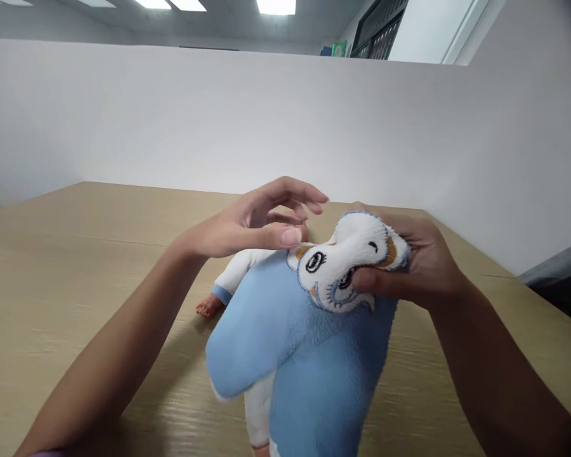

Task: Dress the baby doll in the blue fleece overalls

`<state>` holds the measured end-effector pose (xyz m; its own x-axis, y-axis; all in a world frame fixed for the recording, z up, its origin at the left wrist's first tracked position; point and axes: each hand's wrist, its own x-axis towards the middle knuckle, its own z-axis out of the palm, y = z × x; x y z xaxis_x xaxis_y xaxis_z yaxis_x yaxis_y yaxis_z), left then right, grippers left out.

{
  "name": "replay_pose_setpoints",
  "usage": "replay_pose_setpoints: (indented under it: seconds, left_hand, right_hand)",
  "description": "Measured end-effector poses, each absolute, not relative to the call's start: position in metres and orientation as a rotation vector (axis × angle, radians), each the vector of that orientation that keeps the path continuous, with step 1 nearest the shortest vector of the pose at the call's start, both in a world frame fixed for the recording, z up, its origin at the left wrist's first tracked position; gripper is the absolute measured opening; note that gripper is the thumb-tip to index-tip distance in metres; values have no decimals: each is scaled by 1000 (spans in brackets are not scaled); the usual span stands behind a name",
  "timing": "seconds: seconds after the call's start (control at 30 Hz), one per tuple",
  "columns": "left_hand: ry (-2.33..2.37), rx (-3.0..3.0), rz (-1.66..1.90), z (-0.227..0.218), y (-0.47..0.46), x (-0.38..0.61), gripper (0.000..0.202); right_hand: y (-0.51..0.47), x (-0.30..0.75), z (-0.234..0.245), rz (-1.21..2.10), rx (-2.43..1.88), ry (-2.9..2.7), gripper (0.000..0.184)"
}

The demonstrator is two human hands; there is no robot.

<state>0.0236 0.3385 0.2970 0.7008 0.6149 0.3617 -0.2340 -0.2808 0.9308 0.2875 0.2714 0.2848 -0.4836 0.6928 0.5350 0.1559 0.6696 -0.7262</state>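
A baby doll (243, 274) in a white outfit with blue cuffs lies on the table, mostly covered from my view. One small hand and part of a leg show past the cloth. In front of it hangs a fluffy light blue bib-like cloth (285, 324) with a white embroidered animal face (335, 263). My right hand (404, 254) pinches the cloth at the animal face, thumb in front and fingers behind. My left hand (271, 219) hovers at the cloth's upper left edge, fingers apart and curved, its thumb close to an ear of the animal. The doll's head is largely hidden.
The wood-grained table (76, 285) spreads out around the doll. A white partition wall (195, 120) rises behind its far edge and along the right. A dark object (564, 285) stands beyond the table's right edge.
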Motion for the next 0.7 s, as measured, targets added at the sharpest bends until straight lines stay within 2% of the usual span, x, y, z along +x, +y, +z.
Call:
replay_pose_setpoints:
  seconds: [0.07, 0.17, 0.43, 0.6, 0.7]
  left_hand:
    - [315, 1659, 758, 296, 343, 29, 36]
    - [300, 1776, 687, 288, 345, 30, 36]
    - [63, 2005, 504, 284, 349, 22, 30]
    - [9, 1859, 585, 281, 346, 29, 39]
    - [-27, 1725, 544, 273, 347, 36, 51]
  right_hand:
    - [270, 287, 286, 747, -668, -2061, 24]
    - [266, 287, 286, 724, -708, -2162, 26]
    - [270, 288, 282, 785, -641, -2044, 5]
    - [270, 279, 279, 918, -538, -1905, 7]
    - [266, 277, 278, 1085, -538, -1801, 9]
